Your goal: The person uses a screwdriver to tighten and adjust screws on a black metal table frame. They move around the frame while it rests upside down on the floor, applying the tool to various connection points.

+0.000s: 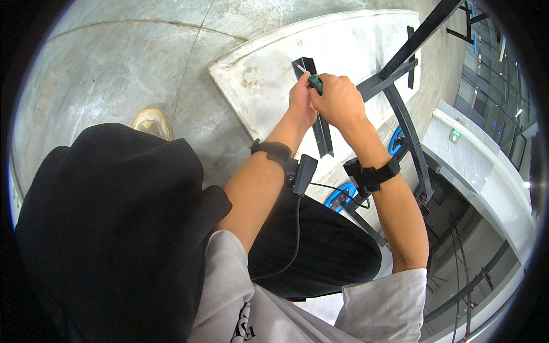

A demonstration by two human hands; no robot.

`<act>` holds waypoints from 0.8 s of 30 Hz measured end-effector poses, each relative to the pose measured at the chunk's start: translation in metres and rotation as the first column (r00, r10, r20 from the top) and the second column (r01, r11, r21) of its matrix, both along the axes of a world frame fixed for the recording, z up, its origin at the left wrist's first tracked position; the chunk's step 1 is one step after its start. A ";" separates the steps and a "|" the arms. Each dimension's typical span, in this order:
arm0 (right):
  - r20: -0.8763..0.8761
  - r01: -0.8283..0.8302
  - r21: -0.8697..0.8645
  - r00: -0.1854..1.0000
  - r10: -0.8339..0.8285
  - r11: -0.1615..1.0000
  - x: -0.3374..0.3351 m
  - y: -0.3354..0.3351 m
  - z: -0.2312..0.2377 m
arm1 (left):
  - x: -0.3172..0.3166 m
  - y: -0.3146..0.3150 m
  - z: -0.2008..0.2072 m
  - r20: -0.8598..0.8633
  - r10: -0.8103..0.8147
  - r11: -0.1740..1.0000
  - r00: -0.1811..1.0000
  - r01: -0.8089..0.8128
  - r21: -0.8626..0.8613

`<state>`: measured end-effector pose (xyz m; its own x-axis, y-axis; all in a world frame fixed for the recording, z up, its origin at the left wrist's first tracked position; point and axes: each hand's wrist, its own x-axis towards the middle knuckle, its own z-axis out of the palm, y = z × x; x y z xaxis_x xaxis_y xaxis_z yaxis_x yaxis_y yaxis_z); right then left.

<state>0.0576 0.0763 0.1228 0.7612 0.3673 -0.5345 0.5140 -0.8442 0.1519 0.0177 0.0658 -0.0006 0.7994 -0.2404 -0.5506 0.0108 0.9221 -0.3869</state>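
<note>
My right hand [341, 100] is wrapped round the dark green handle of what looks like a screwdriver [315, 84]. Its thin pale shaft points away to the far left. Close against it, my left hand [301, 103] is closed with the thumb at the shaft, just ahead of the handle; most of its fingers are hidden. Both hands are over a black metal angle bar [323, 139], which lies on a large white board [257, 80]. The bar's middle is covered by my hands, so I cannot tell whether the shaft touches it.
A black metal frame [403, 108] rises at the right of the board, with blue-rimmed wheels [341, 196] low beside it. A second black bar [410, 57] lies on the board's far right. Around the board is a grey concrete floor [126, 68]. Cables run from my wrist straps [373, 176].
</note>
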 end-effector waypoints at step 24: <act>-0.107 0.298 0.205 0.954 -0.282 0.932 0.008 -0.004 0.002 | 0.001 -0.004 -0.006 0.053 -0.023 0.998 0.998 0.020 0.056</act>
